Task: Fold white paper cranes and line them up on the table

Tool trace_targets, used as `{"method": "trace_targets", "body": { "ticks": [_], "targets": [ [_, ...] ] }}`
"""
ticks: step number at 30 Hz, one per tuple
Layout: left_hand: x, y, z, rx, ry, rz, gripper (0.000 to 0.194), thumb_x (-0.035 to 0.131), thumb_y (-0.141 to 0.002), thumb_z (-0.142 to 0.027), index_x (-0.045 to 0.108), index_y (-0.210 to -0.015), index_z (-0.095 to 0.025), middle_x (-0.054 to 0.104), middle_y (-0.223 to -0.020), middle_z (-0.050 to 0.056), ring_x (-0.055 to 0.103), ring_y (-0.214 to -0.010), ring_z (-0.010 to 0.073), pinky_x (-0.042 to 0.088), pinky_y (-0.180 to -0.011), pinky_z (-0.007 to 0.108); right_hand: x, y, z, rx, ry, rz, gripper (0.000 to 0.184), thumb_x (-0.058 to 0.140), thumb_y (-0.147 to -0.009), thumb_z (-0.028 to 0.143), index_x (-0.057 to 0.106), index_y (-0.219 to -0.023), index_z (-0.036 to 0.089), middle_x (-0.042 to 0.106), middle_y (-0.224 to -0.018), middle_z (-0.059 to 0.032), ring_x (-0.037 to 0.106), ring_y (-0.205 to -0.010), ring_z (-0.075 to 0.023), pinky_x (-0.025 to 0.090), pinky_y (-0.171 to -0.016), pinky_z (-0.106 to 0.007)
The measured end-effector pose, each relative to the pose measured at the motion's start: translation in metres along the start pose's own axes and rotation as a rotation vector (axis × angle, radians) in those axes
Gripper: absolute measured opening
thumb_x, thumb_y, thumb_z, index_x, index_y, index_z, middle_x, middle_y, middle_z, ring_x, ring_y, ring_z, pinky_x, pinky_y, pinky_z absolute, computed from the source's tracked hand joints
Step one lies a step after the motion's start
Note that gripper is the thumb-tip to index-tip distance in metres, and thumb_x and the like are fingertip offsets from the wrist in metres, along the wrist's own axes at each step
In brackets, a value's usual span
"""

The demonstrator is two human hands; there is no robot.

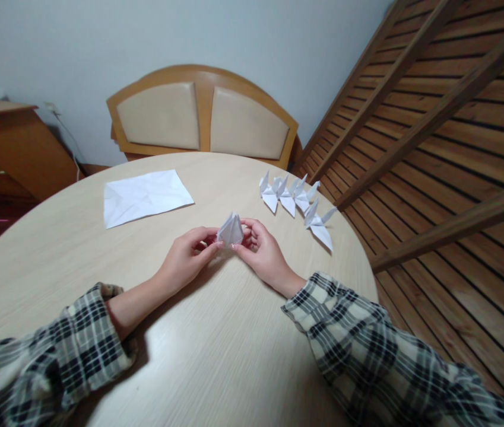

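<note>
A small piece of folded white paper [230,230], pointed at the top, is held upright between my two hands. My left hand [193,251] pinches its left edge, thumb at the front near the lower corner. On the right edge my right hand [263,248] grips it the same way, thumb low and index finger higher up. Several finished white paper cranes [288,196] stand in a cluster beyond my right hand, with one crane [320,225] a little nearer to me. A white sheet of paper [147,197] with crease marks lies flat beyond my left hand.
All of this is on a round, pale wooden table [216,356]. Past its far edge stands a wooden headboard [205,112] with cream panels, against the wall. Slatted wood [438,136] rises along the right side. A brown cabinet [0,148] is at the far left.
</note>
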State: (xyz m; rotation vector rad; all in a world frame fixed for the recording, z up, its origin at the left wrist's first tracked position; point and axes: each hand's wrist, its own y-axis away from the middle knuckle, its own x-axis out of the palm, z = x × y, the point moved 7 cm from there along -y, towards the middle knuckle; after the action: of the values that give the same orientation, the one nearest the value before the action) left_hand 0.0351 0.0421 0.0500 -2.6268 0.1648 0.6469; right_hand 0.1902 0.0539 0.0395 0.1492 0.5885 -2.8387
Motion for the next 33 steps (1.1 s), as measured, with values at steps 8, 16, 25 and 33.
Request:
{"method": "trace_targets", "body": {
  "ticks": [8,16,25,33],
  "targets": [
    [-0.005,0.001,-0.011,0.084,-0.065,-0.042,0.021,0.063,-0.086,-0.03,0.069,-0.102,-0.019,0.07,-0.089,0.004,0.062,-0.073,0.0138,0.051,-0.062,0.023,0.003,0.0,0.0,-0.03,0.093,0.049,0.032,0.067,-0.081,0.02,0.063,-0.112,0.021,0.065,-0.114,-0.0083,0.063,-0.102,-0.0201,0.053,-0.089,-0.04],
    [-0.005,0.003,-0.019,0.134,-0.079,-0.048,0.014,0.062,-0.085,-0.022,0.065,-0.098,-0.018,0.068,-0.088,0.003,0.061,-0.073,0.0129,0.051,-0.062,0.023,-0.004,0.002,0.018,-0.163,0.163,-0.002,0.036,0.066,-0.079,0.009,0.065,-0.111,0.024,0.066,-0.107,-0.0049,0.063,-0.1,-0.0185,0.053,-0.085,-0.036],
    [-0.005,0.003,-0.02,0.176,-0.111,-0.035,0.01,0.059,-0.084,-0.014,0.063,-0.093,-0.018,0.063,-0.086,0.002,0.059,-0.074,0.0124,0.05,-0.063,0.024,-0.004,0.002,0.015,-0.142,0.157,-0.032,0.029,0.068,-0.078,0.011,0.06,-0.102,0.023,0.063,-0.098,-0.0022,0.062,-0.086,-0.0159,0.051,-0.077,-0.032],
    [-0.007,0.003,-0.027,0.235,-0.143,-0.059,0.009,0.057,-0.083,-0.012,0.062,-0.087,-0.018,0.058,-0.084,0.002,0.056,-0.074,0.0131,0.049,-0.062,0.024,-0.008,0.002,0.019,-0.147,0.173,-0.086,0.021,0.066,-0.076,0.009,0.057,-0.09,0.023,0.058,-0.094,-0.0011,0.057,-0.079,-0.0143,0.051,-0.072,-0.03]
  ]
}}
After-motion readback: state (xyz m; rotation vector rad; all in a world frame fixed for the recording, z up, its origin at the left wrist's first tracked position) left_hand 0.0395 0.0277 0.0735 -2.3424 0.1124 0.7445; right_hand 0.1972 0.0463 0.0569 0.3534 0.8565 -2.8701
